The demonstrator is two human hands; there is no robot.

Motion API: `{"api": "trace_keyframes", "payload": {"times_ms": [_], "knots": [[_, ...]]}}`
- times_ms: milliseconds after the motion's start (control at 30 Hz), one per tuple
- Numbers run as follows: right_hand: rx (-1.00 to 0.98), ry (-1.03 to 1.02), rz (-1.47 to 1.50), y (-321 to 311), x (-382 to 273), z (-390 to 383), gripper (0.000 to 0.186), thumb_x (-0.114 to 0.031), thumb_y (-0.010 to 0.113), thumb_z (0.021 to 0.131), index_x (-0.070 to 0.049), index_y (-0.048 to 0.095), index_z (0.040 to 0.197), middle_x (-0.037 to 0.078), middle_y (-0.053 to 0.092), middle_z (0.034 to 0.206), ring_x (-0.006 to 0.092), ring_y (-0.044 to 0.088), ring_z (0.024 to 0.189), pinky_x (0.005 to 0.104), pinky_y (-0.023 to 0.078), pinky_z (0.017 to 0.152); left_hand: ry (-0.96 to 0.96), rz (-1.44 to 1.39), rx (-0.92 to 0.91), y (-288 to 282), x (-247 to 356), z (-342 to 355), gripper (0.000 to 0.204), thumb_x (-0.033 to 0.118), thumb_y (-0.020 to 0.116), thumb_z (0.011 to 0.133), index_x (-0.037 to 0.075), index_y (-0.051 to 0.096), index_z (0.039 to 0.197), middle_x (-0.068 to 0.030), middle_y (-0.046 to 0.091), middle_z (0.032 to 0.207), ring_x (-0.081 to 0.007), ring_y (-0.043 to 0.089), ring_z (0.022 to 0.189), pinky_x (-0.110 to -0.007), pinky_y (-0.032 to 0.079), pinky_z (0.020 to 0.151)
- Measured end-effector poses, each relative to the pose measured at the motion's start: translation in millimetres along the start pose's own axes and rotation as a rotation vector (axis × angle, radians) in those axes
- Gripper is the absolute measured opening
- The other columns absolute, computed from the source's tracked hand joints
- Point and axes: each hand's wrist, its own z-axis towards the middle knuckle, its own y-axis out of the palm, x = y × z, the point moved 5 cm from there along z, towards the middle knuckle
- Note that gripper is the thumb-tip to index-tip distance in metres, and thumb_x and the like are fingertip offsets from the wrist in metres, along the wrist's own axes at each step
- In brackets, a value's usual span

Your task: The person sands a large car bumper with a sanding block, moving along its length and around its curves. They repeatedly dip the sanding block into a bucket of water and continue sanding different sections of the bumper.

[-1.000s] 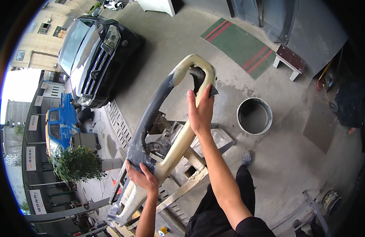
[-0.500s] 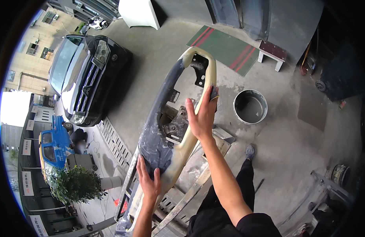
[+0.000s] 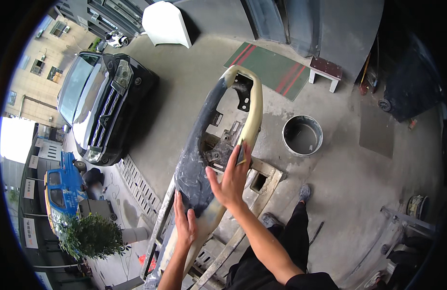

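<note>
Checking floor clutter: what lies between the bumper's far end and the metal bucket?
Bare concrete floor; nothing lies between the bumper and the bucket, seen in the head view.

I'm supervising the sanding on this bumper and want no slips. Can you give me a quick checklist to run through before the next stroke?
1. Left hand steadying the bumper: ok, it lies flat on the near end.
2. Right hand on the sanding sheet: ok, fingers press it to the cream edge.
3. Bumper supported: ok, it rests on the wooden stand; how firmly, cannot tell.
4. Gloves: not ok, both hands are bare.
5. Feet placed: ok, shoes stand on the concrete beside the stand.
6. Bucket out of the way: ok, it stands apart.
</note>
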Motion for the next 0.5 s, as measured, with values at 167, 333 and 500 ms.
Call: {"api": "trace_keyframes", "payload": {"times_ms": [167,333,500], "knots": [[-0.093,-0.066,-0.013,1,2,5,0.103,-0.056,0.062,0.098,0.009,0.015,0.163,0.039,0.016,0.166,0.0536,0.014,0.155,0.0631,0.015,0.125,-0.015,-0.284,0.075,0,-26,-12,0.054,0.016,0.041,0.111,-0.009,0.033,0.158,-0.0262,0.036,0.164,-0.0331,0.040,0.151,-0.042,0.028,0.125],[0.007,0.057,0.008,-7,37,80,0.101,-0.058,0.056,0.101,0.012,0.015,0.162,0.040,0.016,0.165,0.0508,0.016,0.156,0.0577,0.017,0.126,0.021,-0.248,0.090,-1,-27,-10,0.052,0.025,0.040,0.114,-0.011,0.043,0.151,-0.0253,0.046,0.158,-0.0345,0.047,0.146,-0.044,0.034,0.121],[-0.211,-0.073,0.009,10,-15,-74,0.103,-0.055,0.059,0.099,0.011,0.014,0.163,0.041,0.015,0.165,0.0578,0.011,0.154,0.0650,0.011,0.125,0.060,-0.102,0.101,-9,-6,0,0.051,0.030,0.043,0.114,-0.011,0.057,0.140,-0.0279,0.053,0.152,-0.0387,0.050,0.144,-0.045,0.038,0.118]]}}
